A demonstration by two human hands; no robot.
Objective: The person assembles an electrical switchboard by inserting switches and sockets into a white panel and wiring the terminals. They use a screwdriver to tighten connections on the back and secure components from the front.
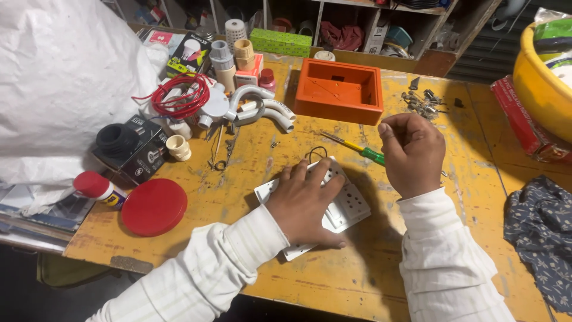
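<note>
My left hand [307,203] lies flat on a white switch plate [351,206] with holes in it, pressing it onto the yellow worktable [381,268]. My right hand [412,152] hovers just above and right of the plate, fingers curled and pinched together; whether something small sits between them I cannot tell. A screwdriver with a yellow shaft and green handle [364,151] lies on the table just beyond the plate, partly under my right hand. A thin black wire loop [316,154] pokes out at the plate's far edge.
An orange plastic box [338,89] stands behind the hands. Screws and metal bits [422,102] lie at the back right. White pipe bends [265,110], red wire coil [182,98], a red lid [154,206], a black box [132,149] crowd the left. A patterned cloth [539,229] and yellow tub [539,83] sit right.
</note>
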